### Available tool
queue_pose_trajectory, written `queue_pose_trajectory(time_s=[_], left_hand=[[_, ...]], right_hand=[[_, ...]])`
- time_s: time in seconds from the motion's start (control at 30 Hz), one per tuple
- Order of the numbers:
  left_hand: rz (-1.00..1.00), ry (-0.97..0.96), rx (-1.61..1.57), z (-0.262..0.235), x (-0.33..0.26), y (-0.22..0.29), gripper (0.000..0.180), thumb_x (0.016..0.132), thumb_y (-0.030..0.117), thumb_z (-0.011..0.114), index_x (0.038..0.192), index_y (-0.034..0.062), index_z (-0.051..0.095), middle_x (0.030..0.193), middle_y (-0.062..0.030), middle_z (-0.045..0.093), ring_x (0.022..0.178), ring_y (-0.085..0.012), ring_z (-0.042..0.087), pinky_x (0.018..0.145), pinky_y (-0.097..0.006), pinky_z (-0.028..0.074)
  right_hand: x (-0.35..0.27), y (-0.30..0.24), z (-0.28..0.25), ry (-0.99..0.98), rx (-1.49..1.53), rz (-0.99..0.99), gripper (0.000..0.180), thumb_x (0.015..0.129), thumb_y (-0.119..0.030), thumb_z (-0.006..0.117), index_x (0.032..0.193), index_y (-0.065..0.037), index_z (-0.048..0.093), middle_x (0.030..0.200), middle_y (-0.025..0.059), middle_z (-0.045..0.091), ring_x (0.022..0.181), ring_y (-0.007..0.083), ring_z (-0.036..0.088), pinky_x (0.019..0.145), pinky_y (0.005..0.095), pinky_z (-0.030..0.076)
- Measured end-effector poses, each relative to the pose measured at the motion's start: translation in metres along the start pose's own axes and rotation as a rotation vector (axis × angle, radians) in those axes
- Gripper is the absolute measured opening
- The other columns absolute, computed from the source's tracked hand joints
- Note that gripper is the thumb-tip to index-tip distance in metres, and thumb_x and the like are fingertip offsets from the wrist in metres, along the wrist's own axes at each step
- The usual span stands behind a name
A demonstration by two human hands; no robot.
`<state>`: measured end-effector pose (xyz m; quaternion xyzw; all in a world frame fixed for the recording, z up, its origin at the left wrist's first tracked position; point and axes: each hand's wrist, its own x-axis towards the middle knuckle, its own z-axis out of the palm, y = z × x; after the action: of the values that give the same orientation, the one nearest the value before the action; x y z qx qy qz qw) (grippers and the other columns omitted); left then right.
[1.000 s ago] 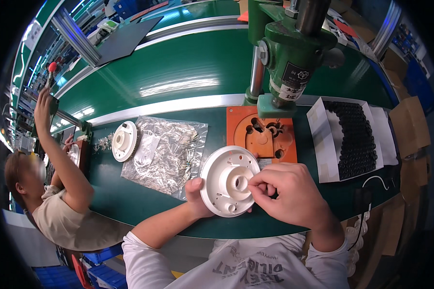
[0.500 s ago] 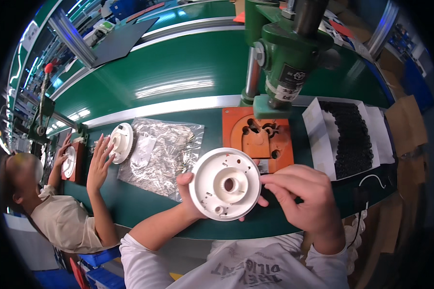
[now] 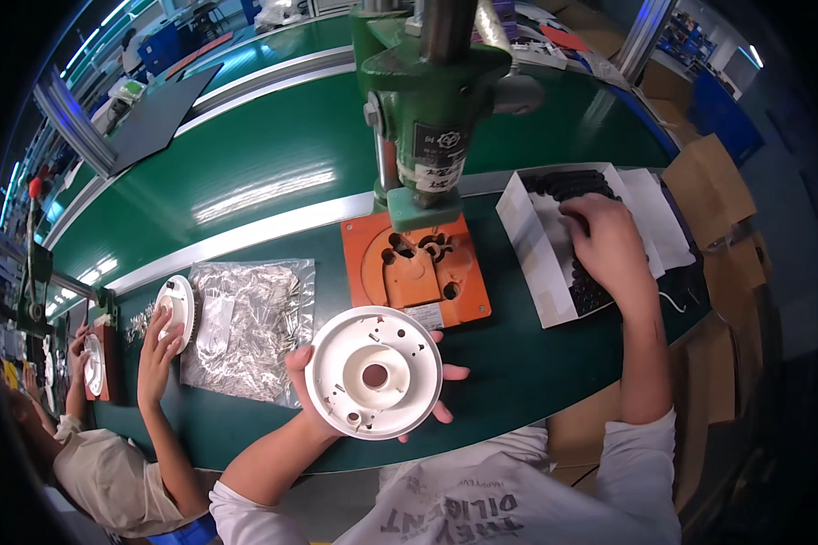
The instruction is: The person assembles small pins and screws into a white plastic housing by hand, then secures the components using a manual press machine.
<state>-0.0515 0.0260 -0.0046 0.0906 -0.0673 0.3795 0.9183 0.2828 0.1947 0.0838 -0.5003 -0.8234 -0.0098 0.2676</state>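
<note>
My left hand (image 3: 302,363) is closed round a white round plastic housing (image 3: 327,372) from below, its thumb at the left rim and fingertips showing past the right. The housing's open face is turned up, with a raised ring and round hole in the middle and small slots and a little post near the rim. My right hand (image 3: 604,238) reaches into a white open box (image 3: 541,263) of small black parts (image 3: 588,292). Its fingers are curled down among them; whatever is between the fingertips is hidden.
An orange fixture block (image 3: 468,282) sits under a green press (image 3: 427,136). Left of it lies a clear bag of small metal parts (image 3: 254,327). Further left, a co-worker's hand (image 3: 159,354) touches another white housing (image 3: 180,304). Cardboard (image 3: 713,182) stands at the right edge.
My right hand has left the housing's right rim and moved right and away, into the box of black parts. My left hand still holds the housing. The whole view has shifted.
</note>
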Motion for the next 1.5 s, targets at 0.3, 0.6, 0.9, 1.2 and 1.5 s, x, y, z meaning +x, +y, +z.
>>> queue_pose_trajectory(time_s=[0.3,0.6,0.9,1.2,1.5], left_hand=[[0.028,0.148,0.191,0.012,-0.002,-0.002,0.135,0.069,0.084,0.064,0.162,-0.0036,0.022,0.155,-0.0466,0.032,0.121,-0.0625,0.060,0.087,-0.058,0.066],[-0.072,-0.023,-0.130,-0.005,-0.002,-0.004,0.143,0.060,0.058,0.094,0.164,-0.0023,0.017,0.162,-0.0459,0.018,0.138,-0.0669,0.042,0.097,-0.068,0.058],[-0.261,-0.072,-0.092,0.003,-0.005,-0.037,0.122,0.076,0.059,0.076,0.170,0.0101,0.014,0.170,-0.0304,0.019,0.141,-0.0642,0.039,0.094,-0.061,0.062],[-0.149,-0.114,-0.022,0.010,-0.008,-0.042,0.105,0.082,0.056,0.067,0.164,0.0048,0.028,0.166,-0.0223,0.033,0.144,-0.0518,0.043,0.103,-0.069,0.050],[-0.126,-0.100,0.003,0.006,-0.006,-0.029,0.110,0.080,0.063,0.067,0.166,0.0090,0.026,0.167,-0.0256,0.027,0.145,-0.0625,0.035,0.099,-0.078,0.049]], right_hand=[[0.024,0.012,0.025,-0.041,0.036,-0.005,0.023,0.085,-0.004,0.076,0.107,0.000,0.074,0.100,0.0158,0.073,0.091,0.0349,0.071,0.086,0.0420,0.057],[0.032,-0.034,0.011,0.031,0.006,-0.010,0.017,0.087,-0.010,0.074,0.103,-0.003,0.071,0.096,0.0133,0.070,0.096,0.0349,0.068,0.087,0.0464,0.054],[-0.005,-0.171,0.047,0.044,0.455,-0.704,0.023,0.083,-0.009,0.079,0.073,-0.007,0.059,0.069,0.0034,0.053,0.064,0.0228,0.058,0.055,0.0368,0.047],[0.047,-0.252,0.162,-0.517,0.316,-0.914,0.006,0.083,-0.002,0.068,0.085,0.001,0.073,0.096,0.0171,0.073,0.093,0.0373,0.071,0.081,0.0440,0.058],[0.069,-0.284,0.159,-0.593,0.169,-1.068,0.005,0.074,0.002,0.068,0.072,0.001,0.073,0.080,0.0224,0.073,0.084,0.0396,0.075,0.075,0.0458,0.061]])
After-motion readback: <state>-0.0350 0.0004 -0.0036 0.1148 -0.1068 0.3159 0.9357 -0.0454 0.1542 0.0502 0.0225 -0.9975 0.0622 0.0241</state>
